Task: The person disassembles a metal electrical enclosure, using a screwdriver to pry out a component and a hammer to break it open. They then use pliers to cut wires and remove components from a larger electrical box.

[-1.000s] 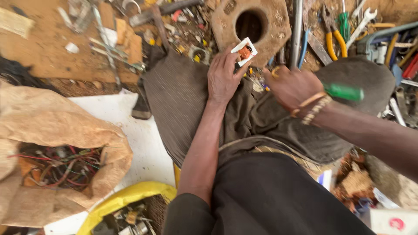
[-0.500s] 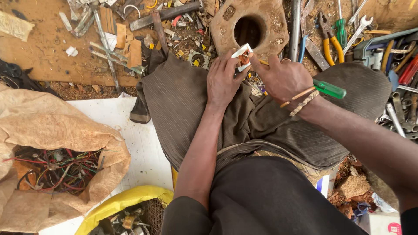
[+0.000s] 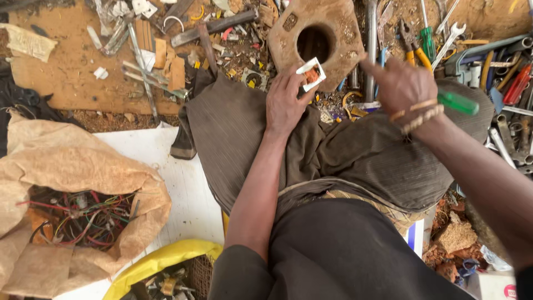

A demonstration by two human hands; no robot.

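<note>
My left hand [image 3: 284,103] rests on my knee and pinches a small white square part with copper winding [image 3: 311,74] between thumb and fingers. My right hand [image 3: 401,84] is to its right, closed around a screwdriver with a green handle [image 3: 457,102] that sticks out to the right; its index finger points left toward the white part. The screwdriver's tip is hidden behind the hand. Both hands hover over my grey-brown trousers [image 3: 355,155], just in front of a rusty block with a round hole [image 3: 317,39].
Scattered scrap metal, bolts and card pieces [image 3: 166,50] cover the ground ahead. Pliers, wrenches and screwdrivers [image 3: 472,50] lie at the right. A brown paper sack of tangled wires [image 3: 78,211] sits at the left on a white board [image 3: 183,189]. A yellow basket [image 3: 161,266] stands below.
My right hand drew back to the right, away from the white part, after touching it half a second ago. My left hand kept holding the part, turning it slightly.
</note>
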